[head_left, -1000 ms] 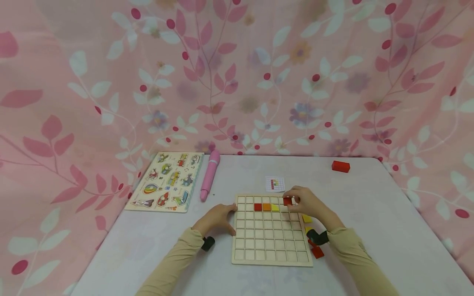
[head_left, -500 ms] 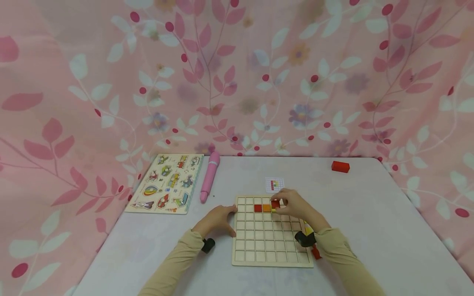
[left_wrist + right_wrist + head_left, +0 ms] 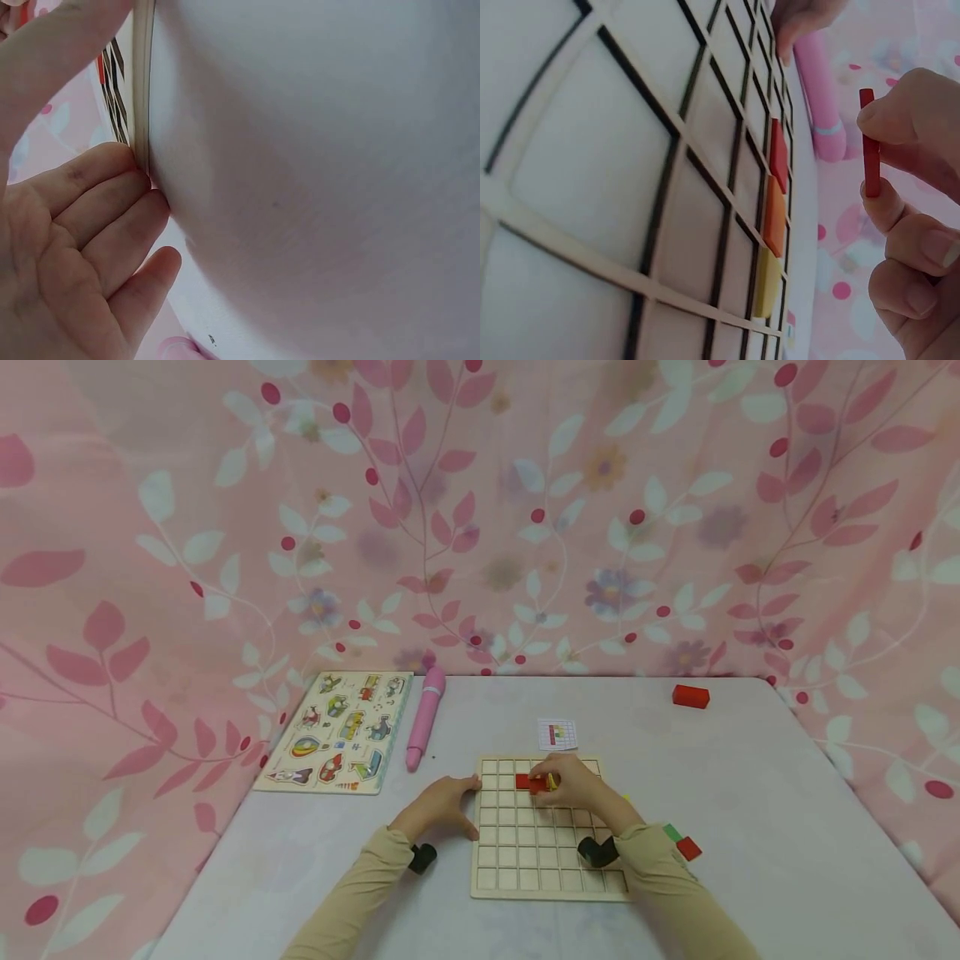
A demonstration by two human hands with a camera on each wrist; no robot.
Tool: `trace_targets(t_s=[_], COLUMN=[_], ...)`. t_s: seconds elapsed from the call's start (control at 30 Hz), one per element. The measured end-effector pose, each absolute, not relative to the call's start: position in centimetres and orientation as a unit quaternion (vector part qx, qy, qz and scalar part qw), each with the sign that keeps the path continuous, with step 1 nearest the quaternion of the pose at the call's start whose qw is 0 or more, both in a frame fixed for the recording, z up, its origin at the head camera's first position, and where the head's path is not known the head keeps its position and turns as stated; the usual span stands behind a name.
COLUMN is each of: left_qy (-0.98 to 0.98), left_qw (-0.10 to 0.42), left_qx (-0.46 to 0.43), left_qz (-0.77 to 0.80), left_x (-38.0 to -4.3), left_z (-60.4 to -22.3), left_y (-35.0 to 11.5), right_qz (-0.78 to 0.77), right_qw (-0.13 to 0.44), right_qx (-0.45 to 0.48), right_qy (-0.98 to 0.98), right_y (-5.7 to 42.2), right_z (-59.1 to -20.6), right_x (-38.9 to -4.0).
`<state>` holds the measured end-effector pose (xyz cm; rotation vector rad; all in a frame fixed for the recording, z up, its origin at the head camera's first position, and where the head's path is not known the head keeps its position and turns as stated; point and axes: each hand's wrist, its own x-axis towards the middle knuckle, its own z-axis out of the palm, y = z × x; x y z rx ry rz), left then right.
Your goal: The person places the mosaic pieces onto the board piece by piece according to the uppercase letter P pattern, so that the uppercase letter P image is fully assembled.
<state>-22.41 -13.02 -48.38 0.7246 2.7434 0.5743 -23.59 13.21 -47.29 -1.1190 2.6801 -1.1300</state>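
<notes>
A wooden grid board (image 3: 517, 856) lies on the table in the head view. My left hand (image 3: 442, 807) rests against its left edge, thumb spread from the fingers; the left wrist view shows the fingertips right at the board's side. Thumb and index finger of my right hand (image 3: 572, 783) pinch a red square tile (image 3: 871, 142) by its edges, above the upper rows. Under it, a red tile (image 3: 778, 155), an orange tile (image 3: 775, 217) and a yellow tile (image 3: 766, 281) sit side by side in one row of the grid. In the head view the right hand hides the orange one.
Behind the board lies a small printed card (image 3: 557, 735). A picture puzzle (image 3: 337, 735) and a pink pen-shaped object (image 3: 425, 714) lie to the left. At the back right is a red block (image 3: 691, 697). Green (image 3: 672, 832) and red (image 3: 689, 848) loose tiles lie beside the right sleeve.
My right hand has moved left across the board's upper rows with the red tile, from the right side to over the tile row. The left hand stays at the board's edge.
</notes>
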Motion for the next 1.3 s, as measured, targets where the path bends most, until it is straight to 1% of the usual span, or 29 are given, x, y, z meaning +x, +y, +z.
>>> trace_targets(t_s=[0.3,0.53,0.97,1.13,1.3], left_qy=[0.939,0.940,0.940,0.940,0.940], left_qw=[0.122,0.128,0.124,0.119,0.125], left_qx=[0.249,0.240,0.240,0.244,0.241], left_qz=[0.203,0.207,0.206,0.205,0.206], left_x=[-22.2,-22.2,-22.2,-22.3,-22.3], left_z=[-48.1,-48.3,-48.3,-48.2,-48.2], left_y=[-13.0,-13.0,-13.0,-13.0,-12.9], right_qz=[-0.332,-0.326,-0.313,-0.297,-0.295], right_qw=[0.042,0.029,0.041,0.036,0.050], right_qx=[-0.342,-0.340,-0.334,-0.325,-0.312], right_qy=[0.878,0.881,0.888,0.897,0.902], right_y=[12.0,11.5,10.8,10.4,10.1], right_z=[-47.9,-48.0,-48.7,-48.5,-48.5], right_x=[-23.5,-23.5,-23.9,-23.9,-23.8])
